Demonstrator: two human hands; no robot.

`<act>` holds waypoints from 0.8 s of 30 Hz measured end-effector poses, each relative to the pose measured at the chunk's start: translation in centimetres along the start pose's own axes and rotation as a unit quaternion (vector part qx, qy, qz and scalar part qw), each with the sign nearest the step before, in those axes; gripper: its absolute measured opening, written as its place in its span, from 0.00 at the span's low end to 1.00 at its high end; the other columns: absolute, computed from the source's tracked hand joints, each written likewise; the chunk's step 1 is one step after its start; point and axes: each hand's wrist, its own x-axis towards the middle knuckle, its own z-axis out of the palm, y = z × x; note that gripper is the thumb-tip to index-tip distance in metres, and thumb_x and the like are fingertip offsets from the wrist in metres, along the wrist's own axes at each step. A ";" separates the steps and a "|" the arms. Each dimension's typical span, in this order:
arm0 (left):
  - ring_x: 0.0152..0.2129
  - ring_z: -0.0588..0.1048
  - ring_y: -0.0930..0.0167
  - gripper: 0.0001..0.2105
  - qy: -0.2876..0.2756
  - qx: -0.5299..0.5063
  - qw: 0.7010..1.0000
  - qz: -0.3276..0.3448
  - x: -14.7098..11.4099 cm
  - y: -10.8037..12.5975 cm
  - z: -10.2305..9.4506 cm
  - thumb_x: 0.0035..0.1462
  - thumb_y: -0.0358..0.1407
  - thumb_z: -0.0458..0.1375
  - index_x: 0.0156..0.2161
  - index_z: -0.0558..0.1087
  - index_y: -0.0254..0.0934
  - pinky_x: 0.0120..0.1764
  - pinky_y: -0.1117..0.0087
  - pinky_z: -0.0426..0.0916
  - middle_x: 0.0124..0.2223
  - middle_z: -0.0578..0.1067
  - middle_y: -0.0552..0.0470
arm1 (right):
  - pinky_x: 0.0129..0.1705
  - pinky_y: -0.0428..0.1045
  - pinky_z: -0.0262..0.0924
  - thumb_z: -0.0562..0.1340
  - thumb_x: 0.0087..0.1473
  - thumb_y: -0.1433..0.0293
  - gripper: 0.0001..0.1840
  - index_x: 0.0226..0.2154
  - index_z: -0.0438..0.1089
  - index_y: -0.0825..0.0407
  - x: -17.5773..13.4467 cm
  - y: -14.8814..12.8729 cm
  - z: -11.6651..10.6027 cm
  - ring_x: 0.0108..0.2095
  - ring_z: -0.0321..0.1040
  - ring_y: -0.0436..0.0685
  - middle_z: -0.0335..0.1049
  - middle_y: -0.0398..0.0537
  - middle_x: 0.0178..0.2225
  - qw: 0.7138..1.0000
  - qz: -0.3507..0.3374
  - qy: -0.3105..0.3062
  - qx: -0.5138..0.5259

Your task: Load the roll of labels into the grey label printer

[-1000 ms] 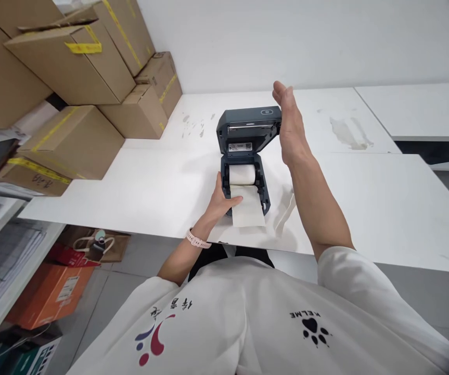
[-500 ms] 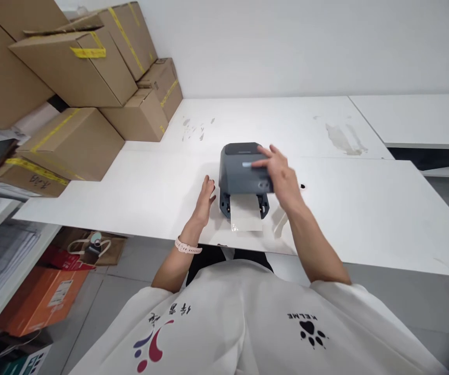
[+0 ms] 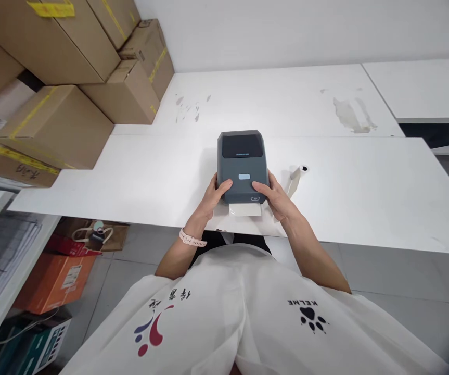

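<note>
Two hands, left hand [image 3: 213, 197] and right hand [image 3: 276, 198], clasp one closed label printer [image 3: 242, 162] with one paper strip [image 3: 244, 209] protruding.

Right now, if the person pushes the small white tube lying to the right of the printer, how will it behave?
The white tube will probably roll, since it looks round and lies on its side on the smooth table. It seems hollow, with a dark open end, so likely light. It lies apart from the printer and the right hand, so nothing there would stop it.
</note>
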 end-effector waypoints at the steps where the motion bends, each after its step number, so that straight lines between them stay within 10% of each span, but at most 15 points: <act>1: 0.64 0.67 0.54 0.31 -0.006 0.005 1.000 -0.001 0.0 0.1 0.0 0.56 0.49 0.63 0.63 0.66 0.44 0.65 0.50 0.61 0.65 0.70 0.46 | 0.71 0.66 0.53 0.70 0.48 0.51 0.49 0.68 0.52 0.35 0.0 0.1 0.0 0.67 0.58 0.65 0.61 0.42 0.67 1.000 0.002 0.006 0.000; 10: 0.61 0.69 0.56 0.30 0.038 0.042 0.998 0.035 -0.7 -0.4 0.6 0.54 0.52 0.63 0.59 0.68 0.40 0.61 0.55 0.63 0.63 0.72 0.42 | 0.70 0.63 0.54 0.72 0.46 0.52 0.53 0.69 0.50 0.38 0.0 1.3 0.3 0.68 0.56 0.65 0.57 0.45 0.68 0.998 -0.018 0.054 0.005; 15: 0.47 0.74 0.64 0.22 0.241 0.138 0.960 0.034 -5.5 -2.4 1.0 0.54 0.54 0.62 0.46 0.72 0.41 0.50 0.62 0.68 0.51 0.76 0.46 | 0.69 0.64 0.54 0.69 0.47 0.50 0.50 0.68 0.50 0.37 0.1 1.7 0.7 0.67 0.58 0.64 0.59 0.42 0.68 0.998 -0.022 0.060 0.012; 20: 0.22 0.66 0.75 0.20 -0.035 -0.007 0.987 -0.154 -6.3 -2.6 1.6 0.53 0.53 0.63 0.28 0.70 0.37 0.27 0.69 0.58 0.28 0.73 0.52 | 0.69 0.64 0.54 0.70 0.46 0.52 0.54 0.69 0.48 0.42 0.4 0.6 1.0 0.67 0.57 0.66 0.58 0.48 0.68 0.997 -0.021 0.071 -0.016; 24: 0.17 0.60 0.80 0.19 -0.044 -0.046 0.985 -0.161 -5.0 -2.1 1.9 0.46 0.47 0.68 0.23 0.67 0.35 0.24 0.71 0.51 0.21 0.68 0.57 | 0.69 0.61 0.54 0.71 0.44 0.54 0.62 0.72 0.40 0.46 1.4 -1.2 1.1 0.68 0.54 0.66 0.52 0.53 0.70 0.994 -0.036 0.086 -0.052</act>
